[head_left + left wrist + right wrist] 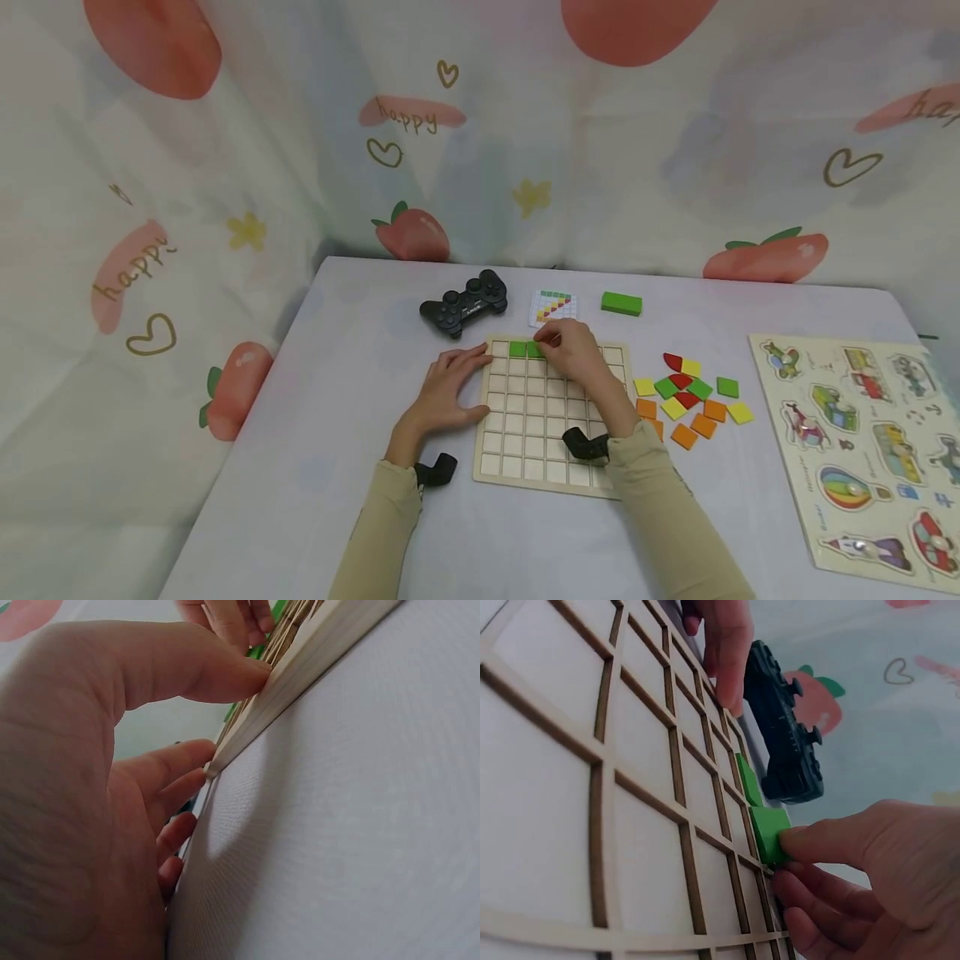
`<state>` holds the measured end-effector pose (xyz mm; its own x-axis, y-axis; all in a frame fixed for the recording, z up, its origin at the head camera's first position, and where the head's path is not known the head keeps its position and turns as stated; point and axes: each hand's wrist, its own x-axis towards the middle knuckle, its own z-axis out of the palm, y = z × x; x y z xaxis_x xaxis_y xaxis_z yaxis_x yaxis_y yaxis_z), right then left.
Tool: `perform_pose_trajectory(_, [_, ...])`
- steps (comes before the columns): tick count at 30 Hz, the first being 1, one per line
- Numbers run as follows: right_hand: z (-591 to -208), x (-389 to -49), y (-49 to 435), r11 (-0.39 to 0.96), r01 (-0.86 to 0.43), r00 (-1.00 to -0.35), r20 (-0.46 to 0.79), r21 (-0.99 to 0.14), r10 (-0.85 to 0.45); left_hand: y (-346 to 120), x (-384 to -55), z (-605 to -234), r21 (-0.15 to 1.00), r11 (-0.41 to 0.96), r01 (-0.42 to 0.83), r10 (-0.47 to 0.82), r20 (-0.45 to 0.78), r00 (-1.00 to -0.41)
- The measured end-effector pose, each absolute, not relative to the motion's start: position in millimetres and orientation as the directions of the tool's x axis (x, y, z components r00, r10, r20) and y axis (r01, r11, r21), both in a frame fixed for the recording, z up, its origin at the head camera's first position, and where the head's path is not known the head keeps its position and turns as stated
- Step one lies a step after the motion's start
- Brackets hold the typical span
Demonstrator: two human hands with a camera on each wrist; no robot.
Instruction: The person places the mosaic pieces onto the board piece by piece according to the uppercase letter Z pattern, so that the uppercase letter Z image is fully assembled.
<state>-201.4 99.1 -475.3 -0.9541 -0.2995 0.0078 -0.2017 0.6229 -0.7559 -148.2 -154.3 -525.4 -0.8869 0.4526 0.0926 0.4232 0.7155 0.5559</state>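
A wooden grid board [516, 422] lies on the table in front of me. My left hand [442, 396] rests at its left edge, thumb and fingers spread and touching the rim, as the left wrist view also shows. My right hand [576, 354] reaches over the board to the top row. Between its thumb and fingers it pinches a green square tile [767, 831], which stands slightly tilted at a cell of that row. Just left of it, another green square tile [517, 349] sits in the row.
Loose red, yellow, green and orange tiles [684, 435] lie right of the board. Behind it are a black game controller [467, 303], a small pattern card [554, 308] and a green block [622, 303]. A picture puzzle board [813, 500] lies far right.
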Motion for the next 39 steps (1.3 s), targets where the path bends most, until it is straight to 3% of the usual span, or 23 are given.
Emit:
perform_pose_trajectory(10, [-479.6, -198.8, 101.5, 0.681, -0.223, -0.958, 0.029, -0.698, -0.284, -154.7, -147.9, -519.6, 0.546, 0.729, 0.412, 0.448, 0.073, -0.891])
perform_pose_trajectory(16, [-468.9, -182.8, 131.2, 0.701, -0.176, -0.975, 0.027, -0.691, -0.219, -156.5, -145.9, -520.8, 0.561, 0.718, 0.412, 0.439, 0.094, -0.893])
perform_pose_trajectory(25, [-451.2, -161.9, 231.0, 0.796, -0.056, -0.965, -0.173, -0.603, -0.199, -156.4, -144.8, -521.1, 0.562, 0.717, 0.412, 0.444, 0.087, -0.892])
perform_pose_trajectory(31, [-453.6, -157.9, 261.2, 0.778, 0.046, -0.912, -0.345, -0.626, -0.224, -155.8, -143.9, -522.6, 0.562, 0.719, 0.410, 0.444, 0.084, -0.892])
perform_pose_trajectory(39, [-458.1, -154.6, 263.5, 0.787, 0.069, -0.931, -0.323, -0.613, -0.170, -152.2, -146.3, -522.0, 0.558, 0.719, 0.415, 0.452, 0.078, -0.888])
